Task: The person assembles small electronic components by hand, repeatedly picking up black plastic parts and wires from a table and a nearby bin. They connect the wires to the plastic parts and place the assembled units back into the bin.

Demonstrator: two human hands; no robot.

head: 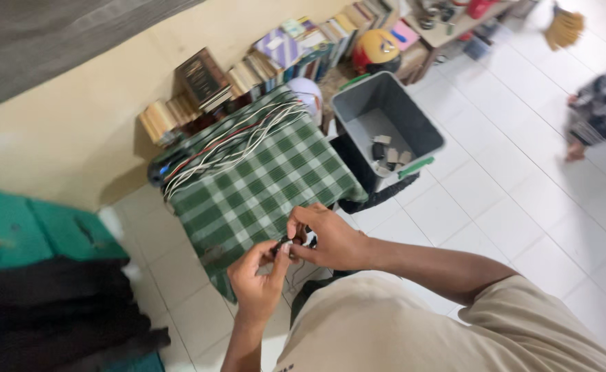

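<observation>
Hands meet low in the head view, just in front of the person's beige shirt. The left hand has its thumb and fingers pinched on a small dark part, and the right hand curls in from the other side with its fingertips closed on the same piece, so both hands grip it between them. A thin dark wire hangs down from the part; what kind of piece it is cannot be told at this size.

The part is held above the near edge of a small tabletop covered with a green and white checked cloth. On the far side of that cloth lies a bundle of cables, mostly white with some red ones, stretched across from corner to corner and well apart from the hands.

Just beside the tabletop, on the white tiled floor, stands a grey plastic bin with several small blocks in its bottom. Rows of books lean along the cream wall behind. A teal box with dark cloth below it sits at the left edge. Another person's leg shows at the far right.
</observation>
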